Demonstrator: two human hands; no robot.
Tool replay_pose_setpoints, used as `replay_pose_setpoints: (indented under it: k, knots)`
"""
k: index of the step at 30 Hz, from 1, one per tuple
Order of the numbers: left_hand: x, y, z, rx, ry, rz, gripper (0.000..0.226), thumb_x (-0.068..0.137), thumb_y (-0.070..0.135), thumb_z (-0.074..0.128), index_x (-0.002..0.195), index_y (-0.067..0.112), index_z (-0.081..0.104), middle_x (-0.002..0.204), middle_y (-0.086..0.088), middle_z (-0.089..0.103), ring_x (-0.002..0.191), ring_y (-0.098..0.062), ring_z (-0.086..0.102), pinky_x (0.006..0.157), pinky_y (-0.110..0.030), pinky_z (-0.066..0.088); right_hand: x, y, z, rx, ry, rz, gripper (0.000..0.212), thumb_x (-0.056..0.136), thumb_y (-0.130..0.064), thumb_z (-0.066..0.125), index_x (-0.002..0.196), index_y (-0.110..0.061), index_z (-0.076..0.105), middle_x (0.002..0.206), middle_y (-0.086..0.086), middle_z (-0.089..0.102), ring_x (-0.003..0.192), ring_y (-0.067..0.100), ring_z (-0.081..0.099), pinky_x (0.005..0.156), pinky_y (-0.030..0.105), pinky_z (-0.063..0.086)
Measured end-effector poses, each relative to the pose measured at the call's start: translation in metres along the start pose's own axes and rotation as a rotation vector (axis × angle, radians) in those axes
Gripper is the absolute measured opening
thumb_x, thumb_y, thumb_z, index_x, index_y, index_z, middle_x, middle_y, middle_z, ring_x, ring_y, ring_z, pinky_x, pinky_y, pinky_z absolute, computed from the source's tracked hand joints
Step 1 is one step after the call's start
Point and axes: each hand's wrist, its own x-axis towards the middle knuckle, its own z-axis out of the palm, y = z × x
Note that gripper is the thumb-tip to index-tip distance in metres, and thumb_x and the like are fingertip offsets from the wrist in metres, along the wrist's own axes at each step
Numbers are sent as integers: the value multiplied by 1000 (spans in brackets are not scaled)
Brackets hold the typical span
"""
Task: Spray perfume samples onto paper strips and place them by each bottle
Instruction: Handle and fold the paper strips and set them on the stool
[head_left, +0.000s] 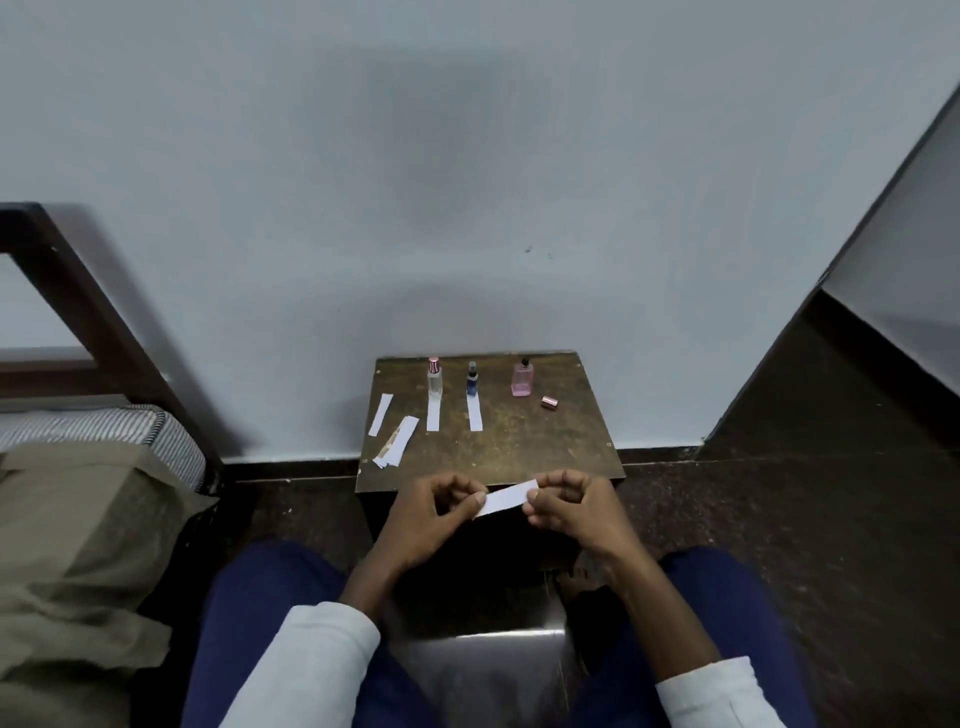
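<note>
Illumination is dim and cool, with a soft broad shadow cast on the wall (415, 156) above the tabletop (545, 441) and darker shading along the floor (779, 519) at the lower corners. Wide-angle distortion bends straight lines toward the frame edges (the bed frame (78, 312) at left and the dark edge at right both lean visibly). Focus is slightly soft throughout, fine detail on the small bottles is smeared, and a faint sheen shows on the metal surface (483, 654) between the knees.

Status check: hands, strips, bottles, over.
Left hand and right hand pinch one white paper strip. Pink square bottle uncapped, no strip beside it. Path unobstructed.
</note>
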Motion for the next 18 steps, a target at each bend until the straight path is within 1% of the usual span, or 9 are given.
replay_pose_setpoints:
  k: [2, 4, 6, 8, 9, 11, 13, 15, 18]
  knots:
    - [-23, 3, 2, -12, 38, 4, 7, 96, 31, 79, 102, 30, 82, 94, 11, 80, 91, -8, 75, 80, -15, 56, -19, -5, 3, -56, -23, -16, 17, 90, -2, 80, 106, 1, 77, 95, 21, 79, 87, 27, 79, 77, 30, 65]
    - [-46, 8, 4, -56, 59, -9, 8, 96, 26, 80, 104, 28, 81, 94, 7, 80, 89, -12, 77, 75, -22, 62, -35, -21, 5, -159, -43, -43, 11, 91, -6, 81, 102, -3, 79, 92, 17, 80, 84, 24, 79, 75, 29, 65]
    - [-64, 14, 6, -135, 96, -11, 11, 96, 18, 79, 106, 22, 80, 93, 1, 81, 87, -18, 79, 74, -28, 65, -45, -38, 6, -333, -24, -104, 6, 91, -12, 82, 97, -12, 81, 89, 6, 81, 80, 18, 78, 73, 25, 62]
    - [-77, 21, 7, -183, 189, -11, 11, 95, 14, 79, 105, 19, 80, 91, -2, 81, 86, -18, 80, 73, -29, 65, -52, -51, 9, -523, 2, -175, 3, 90, -19, 83, 92, -21, 82, 85, -4, 81, 74, 11, 77, 69, 19, 59]
    - [-83, 22, 7, -188, 250, -18, 11, 95, 13, 80, 104, 20, 81, 90, 0, 81, 84, -16, 79, 71, -28, 65, -56, -55, 10, -567, -9, -191, 2, 90, -21, 83, 91, -22, 82, 83, -5, 80, 72, 10, 77, 68, 18, 59]
    - [-91, 19, 9, -162, 371, -39, 9, 93, 18, 82, 100, 24, 81, 89, 5, 80, 82, -11, 78, 66, -28, 65, -60, -56, 14, -569, -59, -182, 2, 90, -19, 83, 91, -19, 81, 81, -2, 80, 73, 13, 78, 70, 22, 63]
    - [-94, 11, 10, -159, 431, -77, 7, 91, 24, 85, 96, 27, 81, 88, 7, 80, 82, -10, 77, 64, -28, 65, -60, -51, 17, -552, -87, -160, 4, 90, -16, 84, 91, -14, 80, 79, 3, 80, 74, 16, 78, 71, 26, 64]
    - [-91, 4, 11, -201, 443, -100, 5, 91, 24, 85, 95, 26, 81, 88, 4, 80, 82, -14, 78, 65, -28, 65, -55, -46, 18, -547, -99, -140, 4, 90, -14, 83, 92, -12, 80, 78, 5, 80, 74, 16, 78, 69, 25, 63]
    - [-80, 0, 12, -268, 437, -123, 6, 93, 19, 83, 98, 21, 82, 88, 0, 81, 83, -21, 79, 70, -27, 65, -43, -46, 17, -543, -96, -126, 5, 90, -13, 83, 91, -9, 80, 80, 7, 80, 74, 16, 78, 68, 24, 63]
